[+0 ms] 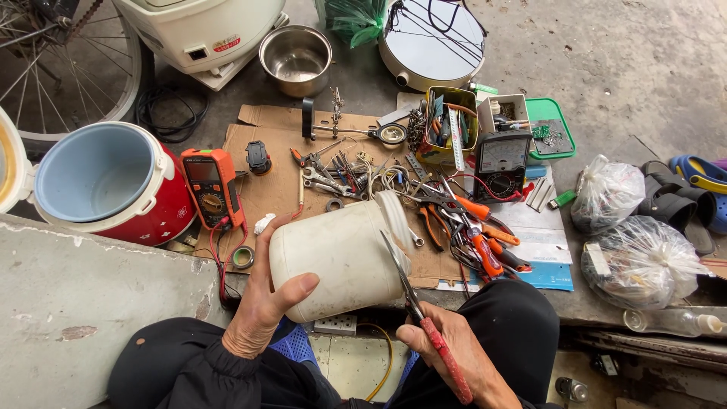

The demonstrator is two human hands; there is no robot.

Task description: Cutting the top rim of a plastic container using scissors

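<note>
My left hand (pixel 261 307) clamps the white plastic tub (pixel 341 257) on its side at centre, steadying it; my right hand (pixel 447 352), at five o'clock, grips red-handled scissors (pixel 424 318), blades laid against its rim.

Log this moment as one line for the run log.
left hand: holds white jar | right hand: holds scissors, blades at jar's rim | nearby: orange multimeter, pliers, cardboard

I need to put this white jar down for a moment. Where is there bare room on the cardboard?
Bare cardboard lies between the orange multimeter and the loose wrenches. Right of the white jar, pliers and screwdrivers crowd the surface up to the black meter.
</note>
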